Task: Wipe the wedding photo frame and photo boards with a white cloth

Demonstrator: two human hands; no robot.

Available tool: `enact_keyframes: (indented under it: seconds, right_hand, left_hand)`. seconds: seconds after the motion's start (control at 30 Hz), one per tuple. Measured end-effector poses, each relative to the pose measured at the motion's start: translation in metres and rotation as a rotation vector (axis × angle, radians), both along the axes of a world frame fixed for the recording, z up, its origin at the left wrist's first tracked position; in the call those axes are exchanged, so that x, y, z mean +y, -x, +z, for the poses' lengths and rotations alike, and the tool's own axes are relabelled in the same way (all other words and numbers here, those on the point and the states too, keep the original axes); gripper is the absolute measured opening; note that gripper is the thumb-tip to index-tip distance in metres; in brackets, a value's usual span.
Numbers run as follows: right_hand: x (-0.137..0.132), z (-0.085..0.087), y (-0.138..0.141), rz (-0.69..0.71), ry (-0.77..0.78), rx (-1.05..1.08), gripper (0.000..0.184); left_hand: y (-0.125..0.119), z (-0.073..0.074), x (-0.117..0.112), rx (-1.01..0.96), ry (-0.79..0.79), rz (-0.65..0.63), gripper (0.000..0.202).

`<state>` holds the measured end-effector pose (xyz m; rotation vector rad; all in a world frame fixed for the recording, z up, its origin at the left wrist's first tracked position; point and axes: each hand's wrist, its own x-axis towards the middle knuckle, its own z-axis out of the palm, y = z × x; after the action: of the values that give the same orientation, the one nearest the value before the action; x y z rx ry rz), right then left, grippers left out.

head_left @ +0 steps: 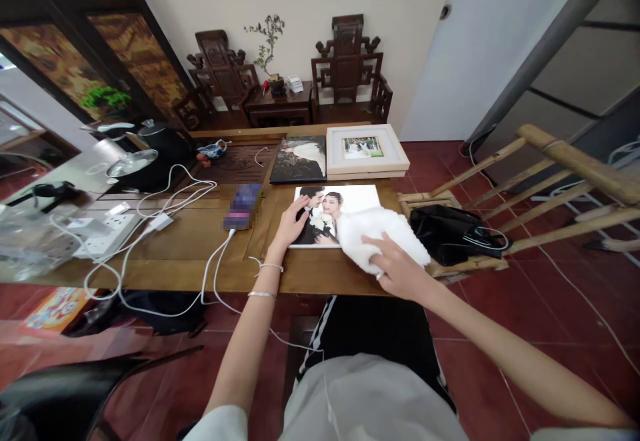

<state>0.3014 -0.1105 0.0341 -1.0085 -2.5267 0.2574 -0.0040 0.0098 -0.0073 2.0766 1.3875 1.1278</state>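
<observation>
A photo album point(350, 200) with a printed portrait cover lies flat on the wooden table point(200, 241) in front of me. My left hand point(290, 224) rests on its left edge, fingers spread flat on the cover. My right hand point(397, 269) presses a fluffy white cloth point(380, 234) onto the album's right half, fingers laid over the cloth. Behind the album lie a dark album point(299, 159) and a white framed photo box point(365, 150).
A phone point(242, 206) on a white charging cable lies left of the album. A power strip point(103, 233), cables and pots point(133, 161) fill the table's left side. A black bag point(457, 234) sits on a bamboo chair point(550, 188) to the right. Carved chairs point(347, 68) stand by the wall.
</observation>
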Motion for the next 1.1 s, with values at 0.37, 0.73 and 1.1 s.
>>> enact_keyframes:
  seconds: [0.37,0.73,1.1]
  right_hand:
    - [0.083,0.011,0.004,0.047,0.093,-0.112,0.036]
    - [0.14,0.008,0.013,-0.132,0.005,-0.217,0.048]
    - [0.011,0.005,-0.001,0.176,-0.026,-0.182,0.041]
  left_hand:
    - [0.001,-0.002,0.002,-0.011,-0.005,-0.003,0.037]
    - [0.003,-0.005,0.004,-0.023,0.002,-0.013,0.036]
    - [-0.001,-0.001,0.0,-0.025,0.005,-0.003,0.037]
